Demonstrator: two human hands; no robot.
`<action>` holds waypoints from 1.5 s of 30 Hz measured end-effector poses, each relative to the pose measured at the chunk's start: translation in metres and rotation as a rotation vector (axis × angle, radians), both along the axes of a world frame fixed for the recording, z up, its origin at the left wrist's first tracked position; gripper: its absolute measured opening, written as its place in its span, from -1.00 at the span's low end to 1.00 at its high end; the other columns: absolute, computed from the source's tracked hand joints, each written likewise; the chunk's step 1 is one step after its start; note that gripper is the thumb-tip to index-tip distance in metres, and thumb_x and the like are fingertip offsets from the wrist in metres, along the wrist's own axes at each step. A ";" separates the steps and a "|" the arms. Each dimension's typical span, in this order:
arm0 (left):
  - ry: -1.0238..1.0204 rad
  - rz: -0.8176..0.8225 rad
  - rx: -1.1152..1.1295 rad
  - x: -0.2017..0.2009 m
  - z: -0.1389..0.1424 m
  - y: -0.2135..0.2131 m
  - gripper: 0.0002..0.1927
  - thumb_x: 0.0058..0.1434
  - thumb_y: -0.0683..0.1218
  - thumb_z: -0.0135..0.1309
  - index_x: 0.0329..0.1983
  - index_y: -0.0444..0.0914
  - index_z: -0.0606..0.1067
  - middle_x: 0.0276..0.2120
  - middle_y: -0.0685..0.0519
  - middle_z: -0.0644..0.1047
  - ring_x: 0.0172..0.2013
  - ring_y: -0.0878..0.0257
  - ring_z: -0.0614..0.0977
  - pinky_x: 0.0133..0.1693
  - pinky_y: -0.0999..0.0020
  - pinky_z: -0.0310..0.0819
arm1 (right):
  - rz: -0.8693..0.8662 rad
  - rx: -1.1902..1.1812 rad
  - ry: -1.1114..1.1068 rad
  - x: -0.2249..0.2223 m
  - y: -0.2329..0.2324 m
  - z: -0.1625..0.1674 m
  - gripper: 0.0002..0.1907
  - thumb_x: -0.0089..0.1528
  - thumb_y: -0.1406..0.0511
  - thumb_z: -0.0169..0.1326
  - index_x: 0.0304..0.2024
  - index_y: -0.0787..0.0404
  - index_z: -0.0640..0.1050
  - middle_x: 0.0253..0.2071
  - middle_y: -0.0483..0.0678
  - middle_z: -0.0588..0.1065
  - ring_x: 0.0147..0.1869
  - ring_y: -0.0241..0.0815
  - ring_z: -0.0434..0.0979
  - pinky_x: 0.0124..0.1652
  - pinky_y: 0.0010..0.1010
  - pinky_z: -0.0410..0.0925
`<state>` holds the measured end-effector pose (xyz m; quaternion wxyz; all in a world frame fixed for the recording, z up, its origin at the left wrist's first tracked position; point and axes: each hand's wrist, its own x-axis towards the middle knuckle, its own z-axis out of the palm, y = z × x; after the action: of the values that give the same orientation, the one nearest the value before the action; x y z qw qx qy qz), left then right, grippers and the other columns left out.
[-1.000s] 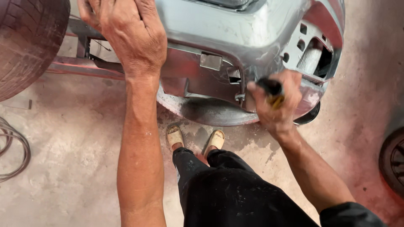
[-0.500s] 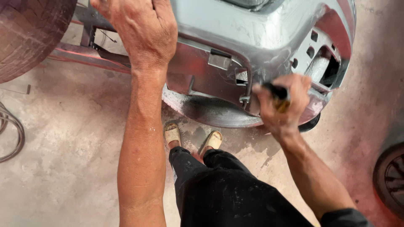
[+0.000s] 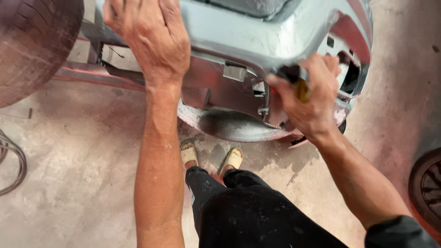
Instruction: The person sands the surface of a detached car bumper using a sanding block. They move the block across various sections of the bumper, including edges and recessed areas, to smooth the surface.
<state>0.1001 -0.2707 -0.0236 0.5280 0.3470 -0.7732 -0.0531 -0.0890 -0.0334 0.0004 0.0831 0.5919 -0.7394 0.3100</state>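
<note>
Grey-blue car bumper point(image 3: 257, 36) stands in front of you on the concrete floor point(image 3: 73, 183), its top cut off by the frame edge. Your left hand point(image 3: 149, 39) lies flat on its upper edge, fingers spread, gripping nothing. Your right hand point(image 3: 310, 98) is fisted round a tool w/ a yellow-black handle point(image 3: 302, 88); the tip is hidden behind the bumper's inner brackets, blurred. Tyre point(image 3: 32, 43) at left, partly out of view.

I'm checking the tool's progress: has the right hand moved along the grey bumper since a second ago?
Cannot tell: the right hand grips its yellow-and-black tool at the same recess of the grey car bumper; only the camera shifted.
</note>
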 end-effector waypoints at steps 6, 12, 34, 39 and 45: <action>0.002 0.010 0.004 -0.002 0.007 0.006 -0.68 0.59 0.01 -0.11 0.10 -0.25 0.58 0.09 -0.04 0.56 0.25 -0.03 0.41 0.33 -0.02 0.03 | 0.039 0.147 -0.002 -0.001 -0.017 0.025 -0.54 0.34 0.05 0.38 -0.23 0.22 0.46 -0.27 -0.10 0.42 -0.12 -0.18 0.31 -0.05 -0.24 0.19; 0.049 -0.025 0.058 -0.004 0.021 0.011 -0.70 0.60 0.03 -0.10 0.03 -0.21 0.60 0.05 0.07 0.58 0.22 0.05 0.42 0.31 0.03 0.07 | -0.032 0.246 -0.052 0.004 -0.035 0.066 -0.58 0.22 0.04 0.37 -0.27 0.18 0.49 -0.28 -0.10 0.47 -0.08 -0.04 0.30 -0.05 -0.16 0.21; 0.681 -0.475 0.468 0.049 0.005 0.062 -0.61 0.61 0.01 -0.03 0.36 -0.30 0.35 0.29 -0.07 0.45 0.34 0.18 0.46 0.43 0.29 0.27 | 0.143 0.345 0.124 0.038 -0.100 0.065 -0.54 0.28 0.00 0.37 -0.31 0.18 0.47 -0.31 -0.03 0.47 -0.02 0.05 0.33 0.03 -0.03 0.17; 0.529 -0.474 0.756 0.042 -0.012 0.092 -0.46 0.47 0.02 0.05 0.40 -0.37 0.36 0.14 -0.12 0.55 0.15 0.15 0.61 0.22 0.27 0.49 | 0.039 0.439 0.053 0.045 -0.104 0.087 -0.47 0.17 -0.04 0.37 -0.36 0.21 0.44 -0.35 -0.04 0.45 -0.06 0.04 0.32 0.03 -0.07 0.15; 0.645 -0.531 0.978 0.023 -0.016 0.100 -0.45 0.44 -0.01 0.10 0.38 -0.40 0.35 -0.09 -0.07 0.63 -0.13 0.31 0.60 -0.06 0.42 0.55 | 0.206 0.304 0.167 0.069 -0.138 0.082 -0.52 0.25 0.01 0.37 -0.28 0.23 0.48 -0.30 -0.01 0.47 -0.11 0.05 0.33 -0.02 -0.01 0.17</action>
<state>0.1236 -0.1702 -0.0400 0.4837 0.3111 -0.5215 -0.6303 -0.0201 -0.1709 0.0820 0.0216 0.6939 -0.7037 0.1511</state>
